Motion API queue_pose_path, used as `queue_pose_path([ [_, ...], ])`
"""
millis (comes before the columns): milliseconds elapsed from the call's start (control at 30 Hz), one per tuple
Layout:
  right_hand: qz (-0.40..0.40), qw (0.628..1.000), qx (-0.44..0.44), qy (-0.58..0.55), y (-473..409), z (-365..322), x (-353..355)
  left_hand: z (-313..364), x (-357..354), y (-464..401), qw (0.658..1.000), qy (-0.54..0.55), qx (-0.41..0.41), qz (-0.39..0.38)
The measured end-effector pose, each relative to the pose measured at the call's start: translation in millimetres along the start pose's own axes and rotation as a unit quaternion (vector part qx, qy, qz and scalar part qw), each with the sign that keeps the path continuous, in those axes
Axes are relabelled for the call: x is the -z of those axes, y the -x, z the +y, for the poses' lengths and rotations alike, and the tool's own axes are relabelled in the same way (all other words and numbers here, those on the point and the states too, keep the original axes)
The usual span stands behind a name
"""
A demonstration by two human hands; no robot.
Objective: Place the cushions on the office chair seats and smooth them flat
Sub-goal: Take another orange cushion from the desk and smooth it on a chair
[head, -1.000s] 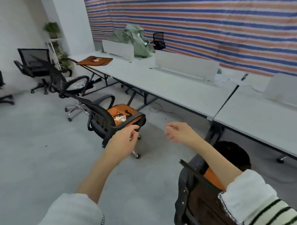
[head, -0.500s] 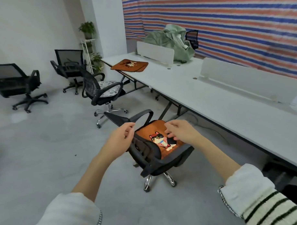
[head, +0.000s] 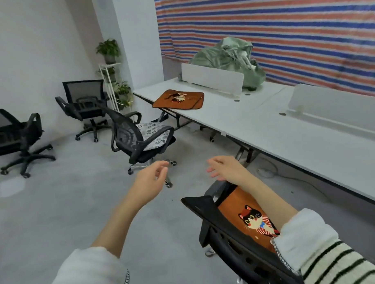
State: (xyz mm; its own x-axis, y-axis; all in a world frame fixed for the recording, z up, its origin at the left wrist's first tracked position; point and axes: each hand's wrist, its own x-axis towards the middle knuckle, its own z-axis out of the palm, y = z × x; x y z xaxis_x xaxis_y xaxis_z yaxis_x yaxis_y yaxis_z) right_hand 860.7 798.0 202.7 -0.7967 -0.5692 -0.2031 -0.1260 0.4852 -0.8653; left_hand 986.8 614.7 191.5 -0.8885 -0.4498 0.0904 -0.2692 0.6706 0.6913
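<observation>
An orange cushion with a cat picture (head: 246,214) lies on the seat of the black office chair (head: 217,221) just below me, under my right forearm. My right hand (head: 225,168) hovers past that chair's front, fingers relaxed, holding nothing. My left hand (head: 150,178) hangs in the air over the floor, fingers loosely curled, empty. Farther off, a second black chair (head: 127,135) carries a grey patterned cushion (head: 153,134). Another orange cushion (head: 178,99) lies on the corner of the long white desk (head: 267,130).
Two black chairs without cushions, one (head: 83,103) by the wall and another (head: 10,135) at far left. A plant rack (head: 111,80) stands by the pillar. White dividers (head: 212,79) and a green bundle (head: 228,59) sit on the desk. Grey floor lies between the chairs.
My view has advanced and turned; the chair with the cat cushion now sits low at the right. Both hands have lifted off that chair and hang in the air.
</observation>
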Motion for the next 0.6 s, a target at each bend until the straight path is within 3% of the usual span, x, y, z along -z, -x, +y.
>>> queue_pose_path([
  [333,0.051,0.997,-0.045,-0.035,-242.2,-48.7,-55.8,-129.6,50.7,-219.1,0.999,0.014,-0.007,-0.041],
  [600,0.078,0.995,-0.046,-0.032,-414.4,-123.5,-66.8,-183.9,124.7,-399.5,0.999,-0.012,-0.028,-0.035],
])
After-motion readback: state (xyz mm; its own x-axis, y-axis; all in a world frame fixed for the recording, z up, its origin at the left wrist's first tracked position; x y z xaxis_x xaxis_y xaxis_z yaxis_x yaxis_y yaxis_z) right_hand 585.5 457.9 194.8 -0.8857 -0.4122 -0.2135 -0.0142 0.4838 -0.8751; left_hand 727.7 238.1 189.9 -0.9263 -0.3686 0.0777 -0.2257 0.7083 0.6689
